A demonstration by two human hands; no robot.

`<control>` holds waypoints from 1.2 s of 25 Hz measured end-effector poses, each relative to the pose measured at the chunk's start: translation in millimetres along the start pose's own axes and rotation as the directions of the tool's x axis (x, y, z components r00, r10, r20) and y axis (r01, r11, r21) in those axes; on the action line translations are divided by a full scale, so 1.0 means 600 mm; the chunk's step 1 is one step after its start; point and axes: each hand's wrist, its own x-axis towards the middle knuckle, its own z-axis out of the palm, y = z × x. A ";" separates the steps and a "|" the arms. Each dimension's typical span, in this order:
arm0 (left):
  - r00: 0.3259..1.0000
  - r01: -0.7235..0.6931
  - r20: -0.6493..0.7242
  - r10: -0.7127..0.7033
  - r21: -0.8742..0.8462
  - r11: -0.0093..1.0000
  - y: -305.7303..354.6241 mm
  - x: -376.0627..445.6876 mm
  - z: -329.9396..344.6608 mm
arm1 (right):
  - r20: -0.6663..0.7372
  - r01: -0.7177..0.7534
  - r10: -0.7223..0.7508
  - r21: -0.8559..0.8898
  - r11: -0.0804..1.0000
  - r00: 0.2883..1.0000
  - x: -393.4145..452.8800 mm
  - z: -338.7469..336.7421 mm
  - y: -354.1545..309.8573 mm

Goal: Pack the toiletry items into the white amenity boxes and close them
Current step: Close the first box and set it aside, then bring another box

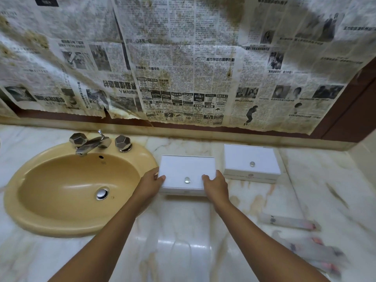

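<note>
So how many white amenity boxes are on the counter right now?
2. One white rectangular lidded box sits beside the yellow sink, gripped by the left hand and right hand. The other white box stands apart to its right, near the wall.

Two bare forearms come into view from the lower edge, with no sleeve, watch, bracelet or glove on them, and the left hand [151, 183] and the right hand [215, 185] also carry no ring that can be seen.
</note>
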 end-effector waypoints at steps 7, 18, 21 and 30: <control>0.999 0.034 0.002 -0.034 0.030 0.999 0.018 0.102 0.002 | -0.001 -0.025 0.025 0.010 1.000 1.000 0.082 0.009 -0.049; 0.992 0.124 -0.021 -0.123 0.090 0.988 0.029 0.161 -0.004 | 0.035 -0.049 0.048 0.004 0.999 0.998 0.118 0.025 -0.068; 0.991 0.132 -0.046 -0.127 0.144 0.981 0.037 0.154 0.005 | 0.037 -0.021 0.022 -0.010 1.000 0.999 0.121 0.019 -0.062; 0.959 -0.251 -0.084 0.270 0.183 0.950 0.186 0.123 0.160 | -0.339 0.250 -0.229 0.022 0.968 0.913 0.150 -0.108 -0.053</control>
